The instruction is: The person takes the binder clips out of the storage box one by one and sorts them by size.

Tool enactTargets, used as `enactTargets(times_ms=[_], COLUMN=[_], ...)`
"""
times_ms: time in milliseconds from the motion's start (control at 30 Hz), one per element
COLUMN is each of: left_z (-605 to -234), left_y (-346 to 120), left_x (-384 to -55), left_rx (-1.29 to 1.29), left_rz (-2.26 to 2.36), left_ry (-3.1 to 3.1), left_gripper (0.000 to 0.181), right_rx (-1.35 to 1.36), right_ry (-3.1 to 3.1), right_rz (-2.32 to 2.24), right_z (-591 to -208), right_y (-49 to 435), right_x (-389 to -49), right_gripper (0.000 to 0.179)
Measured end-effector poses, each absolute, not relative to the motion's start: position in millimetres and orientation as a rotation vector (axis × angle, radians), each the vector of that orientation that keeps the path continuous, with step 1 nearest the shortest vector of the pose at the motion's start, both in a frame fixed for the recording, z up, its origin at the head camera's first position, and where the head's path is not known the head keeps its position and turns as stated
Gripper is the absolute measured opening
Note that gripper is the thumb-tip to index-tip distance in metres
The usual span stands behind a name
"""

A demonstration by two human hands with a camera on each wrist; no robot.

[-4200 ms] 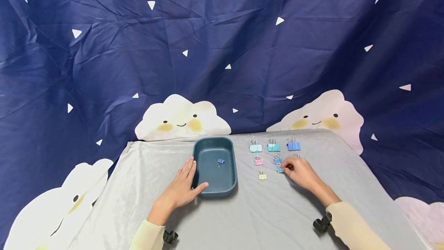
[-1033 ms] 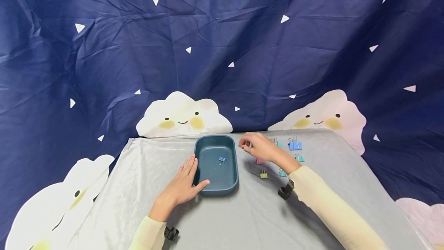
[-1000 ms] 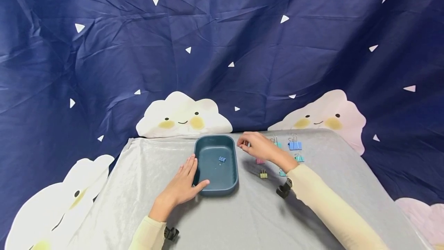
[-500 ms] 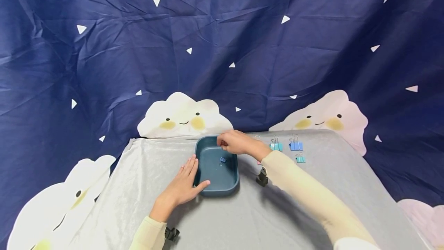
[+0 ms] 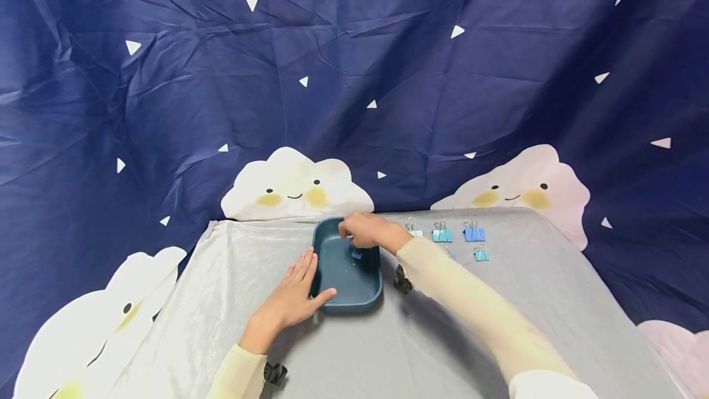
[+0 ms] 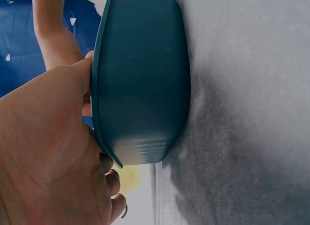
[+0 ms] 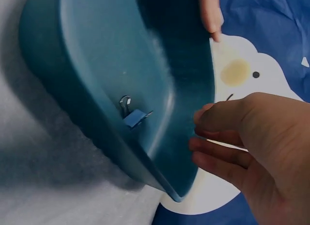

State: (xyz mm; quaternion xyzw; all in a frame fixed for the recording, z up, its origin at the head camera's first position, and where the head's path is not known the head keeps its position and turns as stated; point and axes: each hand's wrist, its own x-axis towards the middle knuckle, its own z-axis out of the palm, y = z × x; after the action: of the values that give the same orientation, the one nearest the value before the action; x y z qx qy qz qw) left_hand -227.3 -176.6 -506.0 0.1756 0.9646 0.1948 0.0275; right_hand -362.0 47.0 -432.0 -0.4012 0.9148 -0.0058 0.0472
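Note:
A dark teal rectangular box rests on the grey cloth. Along its left rim lies my left hand, fingers straight and spread, the thumb reaching over the near left corner. In the left wrist view this hand is against the rim of the box. My right hand hangs over the far right part of the box. The right wrist view shows that hand with loosely bent fingers and nothing visible between them. A small blue binder clip with silver handles lies on the box floor, apart from the fingers.
Right of the box stand a mint binder clip, a larger teal binder clip and a larger blue binder clip in a row. A small teal binder clip stands nearer. My right sleeve hides others. A navy curtain hangs behind.
My right hand has moved left, from beside the small clips to over the box. The small teal clip it touched earlier stayed on the cloth. My left hand keeps its place.

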Motion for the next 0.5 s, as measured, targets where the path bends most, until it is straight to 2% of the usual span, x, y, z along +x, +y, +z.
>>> enactTargets(times_ms=[233, 500], left_z=[-508.6, -505.8], left_y=[-176.4, -175.8], left_x=[-228.3, -226.3], left_rx=[0.574, 0.565], left_rz=[0.642, 0.612], left_ry=[2.988, 2.993], left_gripper=[0.103, 0.102], right_rx=[-1.153, -1.122], right_ry=[2.753, 2.709], right_rz=[0.049, 0.176], right_z=[-443.9, -461.5], right_y=[46.3, 46.6], right_x=[-362.7, -357.7], right_gripper=[0.027, 0.021])
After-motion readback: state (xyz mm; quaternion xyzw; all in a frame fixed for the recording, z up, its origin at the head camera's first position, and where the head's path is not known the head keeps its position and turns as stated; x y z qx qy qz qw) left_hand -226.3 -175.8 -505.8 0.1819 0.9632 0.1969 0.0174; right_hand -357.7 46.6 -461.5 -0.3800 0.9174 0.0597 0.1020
